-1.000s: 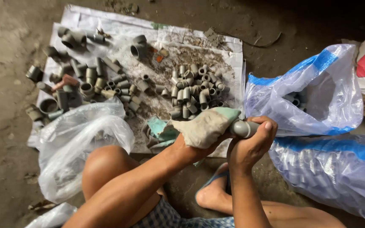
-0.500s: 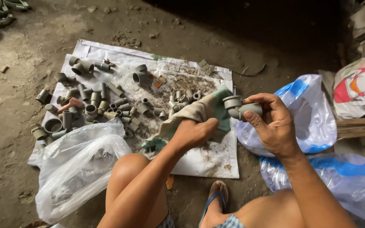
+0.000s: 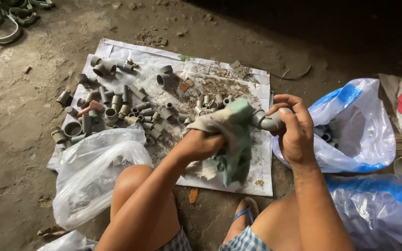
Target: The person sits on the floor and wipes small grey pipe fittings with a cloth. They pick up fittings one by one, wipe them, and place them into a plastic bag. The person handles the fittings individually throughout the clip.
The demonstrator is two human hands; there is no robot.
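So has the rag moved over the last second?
Yes. The rag in the left hand sat at the white sheet's near edge; now it's farther up over the sheet, against the pipe fitting.

**Grey fitting and rag in hand**

I see a short grey plastic pipe fitting (image 3: 267, 122), dull and dusty, lying roughly level above the white sheet on the floor. One end points left and is buried in the cloth; the other end is wrapped by my right hand (image 3: 295, 130), so only its middle shows. The cloth is a crumpled rag (image 3: 231, 139), pale beige on top and faded green below, stained. It is bunched over the fitting's left end, gripped by my left hand (image 3: 200, 144), and its loose tail hangs down.
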